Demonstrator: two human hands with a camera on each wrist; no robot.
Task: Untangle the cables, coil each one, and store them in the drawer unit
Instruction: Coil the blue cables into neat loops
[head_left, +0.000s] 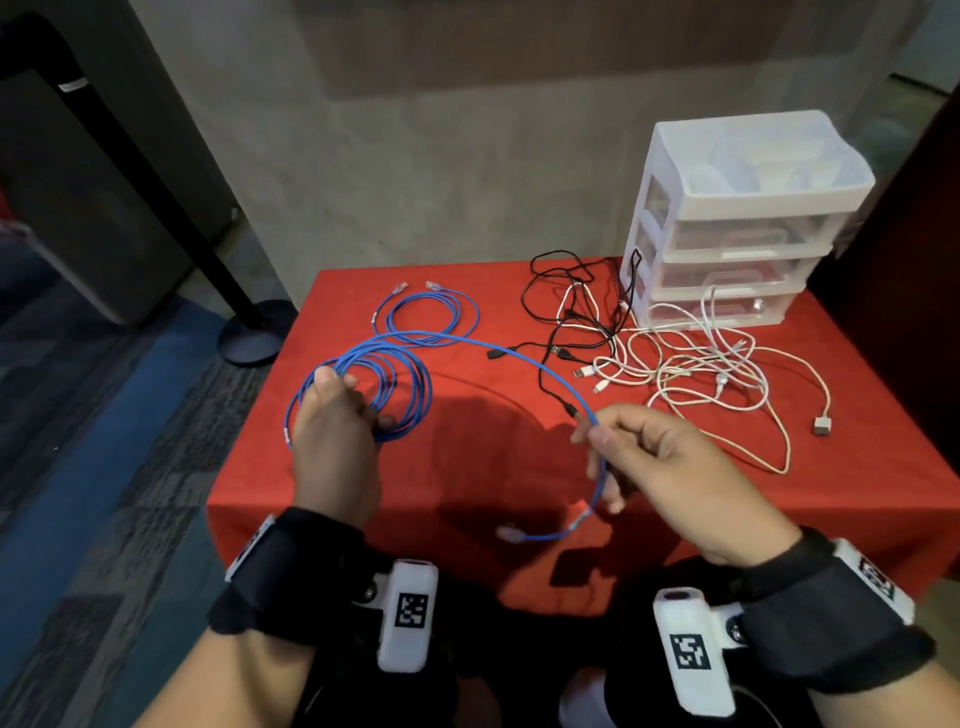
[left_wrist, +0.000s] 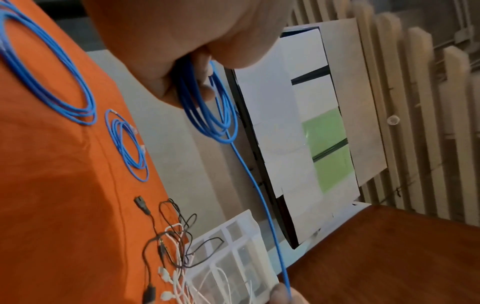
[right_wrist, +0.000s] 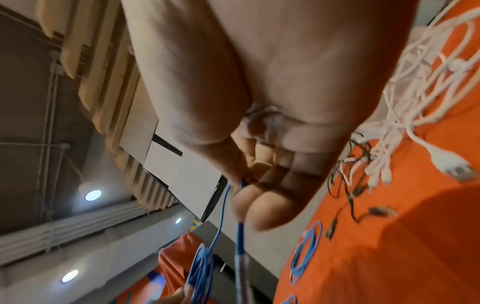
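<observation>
Left hand (head_left: 332, 421) grips blue cable (head_left: 384, 384) coils; right hand (head_left: 670, 457) pinches its tail; drawer unit (head_left: 737, 218) on counter (head_left: 467, 467), drawers closed, contents unclear

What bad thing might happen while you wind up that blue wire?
The left hand holds many loops of the blue cable in one grip; if it loosens, the coil could spring apart. The loose tail hanging from the right hand swings near the black and white tangle and might snag it. The drawer unit looks shut, so opening it with full hands may be awkward.
</observation>
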